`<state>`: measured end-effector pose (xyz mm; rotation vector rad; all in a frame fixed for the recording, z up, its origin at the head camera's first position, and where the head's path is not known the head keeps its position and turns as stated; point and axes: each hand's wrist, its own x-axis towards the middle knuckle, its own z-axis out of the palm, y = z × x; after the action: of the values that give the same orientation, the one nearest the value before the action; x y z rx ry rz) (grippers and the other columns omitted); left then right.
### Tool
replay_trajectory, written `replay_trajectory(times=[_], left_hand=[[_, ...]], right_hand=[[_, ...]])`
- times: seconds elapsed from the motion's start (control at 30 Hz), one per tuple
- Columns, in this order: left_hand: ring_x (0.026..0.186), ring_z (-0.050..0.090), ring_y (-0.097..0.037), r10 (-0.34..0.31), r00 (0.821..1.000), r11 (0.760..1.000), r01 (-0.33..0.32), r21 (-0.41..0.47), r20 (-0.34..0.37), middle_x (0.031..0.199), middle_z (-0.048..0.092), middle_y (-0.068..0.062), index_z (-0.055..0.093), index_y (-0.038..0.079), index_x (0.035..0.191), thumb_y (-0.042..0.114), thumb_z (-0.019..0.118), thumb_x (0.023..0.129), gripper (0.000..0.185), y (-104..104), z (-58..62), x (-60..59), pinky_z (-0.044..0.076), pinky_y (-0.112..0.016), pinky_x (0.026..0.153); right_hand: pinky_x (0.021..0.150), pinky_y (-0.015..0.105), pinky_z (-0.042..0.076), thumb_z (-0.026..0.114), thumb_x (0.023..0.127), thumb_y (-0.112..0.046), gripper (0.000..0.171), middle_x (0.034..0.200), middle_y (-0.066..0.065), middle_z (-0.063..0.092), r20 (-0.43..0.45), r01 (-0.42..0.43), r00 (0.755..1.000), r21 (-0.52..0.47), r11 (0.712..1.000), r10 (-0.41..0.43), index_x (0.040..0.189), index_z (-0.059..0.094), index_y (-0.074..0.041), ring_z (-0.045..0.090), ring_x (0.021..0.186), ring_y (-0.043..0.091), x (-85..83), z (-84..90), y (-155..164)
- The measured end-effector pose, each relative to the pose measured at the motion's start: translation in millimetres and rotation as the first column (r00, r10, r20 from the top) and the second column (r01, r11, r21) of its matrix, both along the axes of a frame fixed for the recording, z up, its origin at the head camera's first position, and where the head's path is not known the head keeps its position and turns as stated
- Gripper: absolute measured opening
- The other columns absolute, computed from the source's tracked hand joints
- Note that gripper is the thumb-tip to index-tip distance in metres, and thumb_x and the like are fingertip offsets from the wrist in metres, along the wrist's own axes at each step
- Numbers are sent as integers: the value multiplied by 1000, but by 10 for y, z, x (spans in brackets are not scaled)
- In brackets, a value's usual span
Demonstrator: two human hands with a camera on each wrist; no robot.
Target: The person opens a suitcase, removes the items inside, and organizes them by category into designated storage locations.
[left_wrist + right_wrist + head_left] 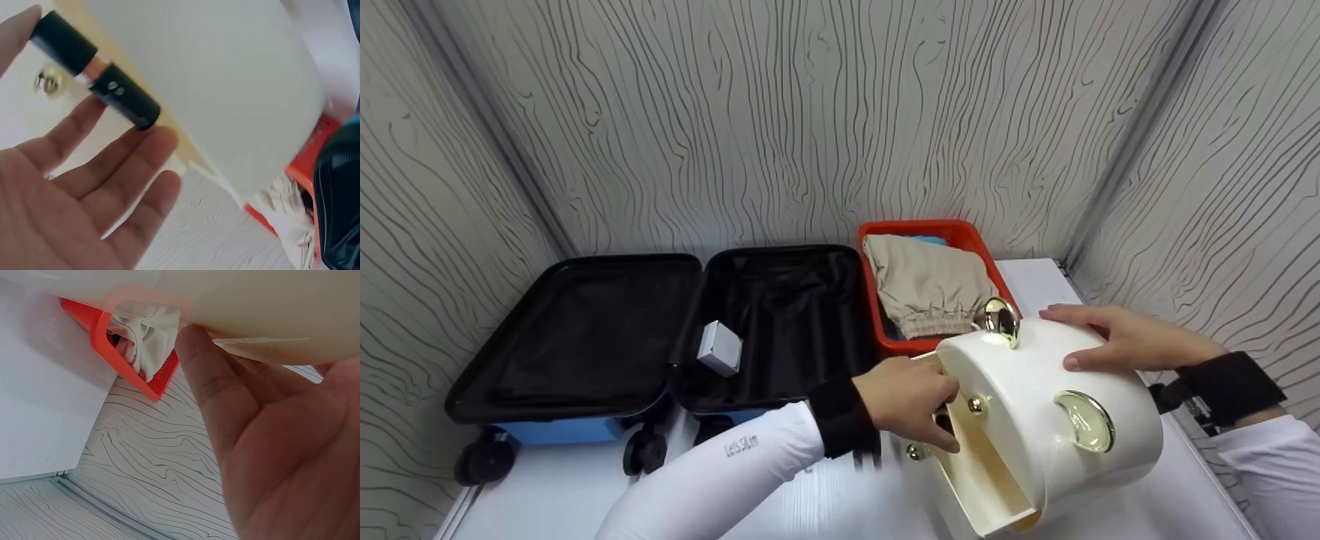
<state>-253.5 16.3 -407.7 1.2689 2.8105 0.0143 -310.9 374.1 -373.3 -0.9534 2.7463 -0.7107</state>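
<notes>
My left hand (906,397) pinches a dark lipstick (125,95) with a rose-gold band, thumb at one end and fingertips at the other. It is over the pulled-out cream drawer (984,469) of a white rounded cosmetics organizer (1020,390). In the head view the hand hides most of the lipstick. On the organizer's curved top lies my right hand (1125,337), fingers spread and relaxed. A gold handle (1002,321) stands on the organizer, and a round gold knob (917,452) shows on the drawer front.
At the left lies an open black-lined suitcase (607,330) with a small white box (721,349) inside. Behind the organizer is a red basket (900,346) holding folded beige clothing (930,281). Wood-grain panels (780,120) wall in the white table.
</notes>
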Motion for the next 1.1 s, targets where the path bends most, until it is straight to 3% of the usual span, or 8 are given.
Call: replay_trajectory(times=[0.13, 0.2, 0.27, 0.53, 0.77, 0.83, 0.97, 1.1], left_hand=[[79, 64, -8, -10, 1000, 998, 8, -69, -29, 83, 69, 11, 69, 23, 85, 66, 85, 82, 46, 94, -90, 45, 51, -29, 65], [79, 67, -10, -1, 999, 994, -4, -110, -44, 83, 72, 10, 70, 23, 82, 67, 85, 82, 46, 148, -115, 58, 53, -30, 67], [80, 69, -11, 26, 999, 989, -32, -147, -44, 84, 75, 9, 72, 24, 82, 68, 84, 82, 46, 204, -125, 67, 55, -32, 68], [83, 70, -10, 152, 988, 966, -152, -207, -16, 94, 80, 8, 71, 25, 74, 65, 87, 79, 43, 403, -185, 79, 55, -36, 69], [94, 69, -9, 207, 976, 927, -217, -306, -66, 105, 78, 15, 79, 32, 92, 71, 88, 72, 45, 534, -292, 123, 54, -36, 77], [95, 69, -9, 215, 974, 919, -226, -323, -70, 102, 76, 15, 80, 33, 96, 74, 89, 70, 50, 549, -310, 132, 54, -36, 77], [92, 67, -10, 229, 972, 920, -232, -316, -48, 91, 74, 14, 78, 33, 89, 76, 87, 71, 47, 534, -329, 136, 53, -37, 76], [95, 67, -10, 225, 974, 939, -220, -265, -9, 93, 77, 13, 78, 31, 85, 73, 79, 82, 42, 466, -308, 134, 54, -39, 81]], right_hand=[[107, 10, 38, 86, 93, -25, 66, 156, 25, 59, -12, -11, 1000, -7, 1000, 11, 152, 62, -7, 55, 142, 45, -7, -10, 5], [106, 9, 39, 87, 93, -23, 66, 156, 25, 60, -14, -14, 1000, -13, 1000, 14, 152, 62, -7, 56, 143, 37, -9, -15, 9], [105, 8, 39, 87, 93, -23, 65, 155, 25, 60, -17, -10, 1000, -16, 1000, 10, 152, 63, -7, 56, 143, 27, -12, -21, 10], [104, 9, 41, 87, 93, -23, 65, 155, 24, 60, 2, -1, 1000, -16, 1000, 1, 152, 62, -8, 55, 141, 14, -17, -27, 11], [105, 11, 40, 87, 92, -22, 65, 155, 25, 60, 5, -1, 1000, -8, 1000, 1, 151, 63, -7, 55, 143, 19, -21, -23, 11], [105, 11, 41, 87, 93, -24, 65, 156, 23, 60, 2, 6, 1000, -4, 1000, -6, 152, 63, -9, 53, 141, 10, -15, -21, 12], [104, 12, 42, 86, 94, -28, 65, 157, 20, 60, 4, 19, 1000, 9, 1000, -19, 153, 62, -12, 51, 140, 3, -1, -15, 15], [103, 13, 44, 85, 95, -28, 66, 157, 21, 60, 14, 21, 1000, 5, 1000, -21, 154, 61, -11, 51, 138, 1, 4, -15, 20]])
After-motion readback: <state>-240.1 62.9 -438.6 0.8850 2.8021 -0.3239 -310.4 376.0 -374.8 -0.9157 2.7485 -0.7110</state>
